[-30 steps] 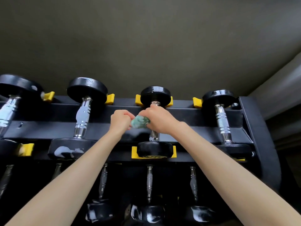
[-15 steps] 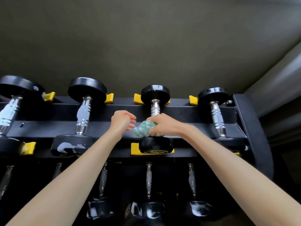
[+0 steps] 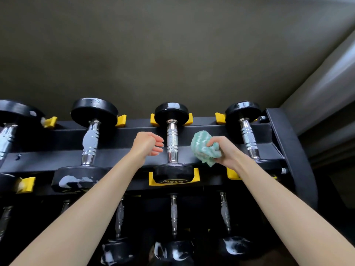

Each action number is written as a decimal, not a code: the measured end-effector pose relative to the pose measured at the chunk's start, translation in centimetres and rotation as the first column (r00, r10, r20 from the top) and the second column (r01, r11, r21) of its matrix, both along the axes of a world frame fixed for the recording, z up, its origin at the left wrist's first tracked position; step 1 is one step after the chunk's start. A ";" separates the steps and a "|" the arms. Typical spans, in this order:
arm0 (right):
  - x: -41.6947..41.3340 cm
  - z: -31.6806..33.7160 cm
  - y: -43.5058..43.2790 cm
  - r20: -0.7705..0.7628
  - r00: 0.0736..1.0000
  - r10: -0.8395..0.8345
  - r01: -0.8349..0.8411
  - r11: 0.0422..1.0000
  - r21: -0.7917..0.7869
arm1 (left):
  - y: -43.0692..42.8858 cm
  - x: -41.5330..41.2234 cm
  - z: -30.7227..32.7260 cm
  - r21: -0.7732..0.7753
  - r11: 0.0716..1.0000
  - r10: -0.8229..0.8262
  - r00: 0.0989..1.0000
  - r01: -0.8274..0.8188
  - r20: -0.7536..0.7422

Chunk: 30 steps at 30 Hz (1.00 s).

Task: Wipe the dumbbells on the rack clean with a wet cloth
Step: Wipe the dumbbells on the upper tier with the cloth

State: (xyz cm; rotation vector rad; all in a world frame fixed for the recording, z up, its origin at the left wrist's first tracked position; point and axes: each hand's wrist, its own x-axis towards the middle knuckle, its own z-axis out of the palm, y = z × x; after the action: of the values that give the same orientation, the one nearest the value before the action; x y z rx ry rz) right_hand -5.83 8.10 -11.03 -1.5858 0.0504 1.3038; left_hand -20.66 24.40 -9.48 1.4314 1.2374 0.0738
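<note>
A black rack (image 3: 286,150) holds a top row of black dumbbells with chrome handles in yellow cradles. The middle dumbbell (image 3: 172,143) looks clean. My right hand (image 3: 225,152) grips a crumpled green-and-white cloth (image 3: 204,150), held just right of that dumbbell's handle and off it. My left hand (image 3: 148,144) hovers just left of the same handle with fingers loosely curled, holding nothing. The dumbbell to the left (image 3: 90,143) carries white smears on its handle and near head. A further dumbbell (image 3: 247,139) sits to the right.
A lower row of dumbbells (image 3: 173,246) with white smears on their heads lies under the top shelf. Another smeared dumbbell (image 3: 7,135) sits at the far left. A dark wall rises behind the rack, and a pale wall edge (image 3: 326,83) runs at the right.
My right hand has come off the middle dumbbell's handle and moved right with the cloth, baring the handle. My left hand's fingers have loosened beside the handle.
</note>
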 end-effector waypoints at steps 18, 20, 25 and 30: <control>-6.1 4.6 5.9 0.235 0.773 0.589 -0.581 0.806 -0.111 | -0.7 -1.4 0.5 -0.159 0.987 0.010 0.999 -0.016 -0.036; -6.6 5.1 5.8 0.245 0.772 0.586 -0.580 0.808 -0.106 | 0.0 -1.9 0.7 -0.135 0.988 0.078 0.996 -0.082 -0.031; -5.9 6.8 3.3 -0.094 0.887 0.452 -0.416 0.871 0.263 | 0.6 -2.4 1.8 -0.108 0.991 0.080 0.996 -0.082 -0.025; -2.4 5.6 3.9 0.138 0.982 -0.125 0.076 0.946 0.314 | 0.5 -1.7 2.5 -0.126 0.991 0.051 0.998 -0.047 0.027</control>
State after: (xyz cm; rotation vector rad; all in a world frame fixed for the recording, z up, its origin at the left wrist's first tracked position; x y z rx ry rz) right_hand -8.20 12.00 -5.42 -1.3923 -0.1615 1.0471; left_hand -22.39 24.87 -7.01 1.2871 1.2308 0.0503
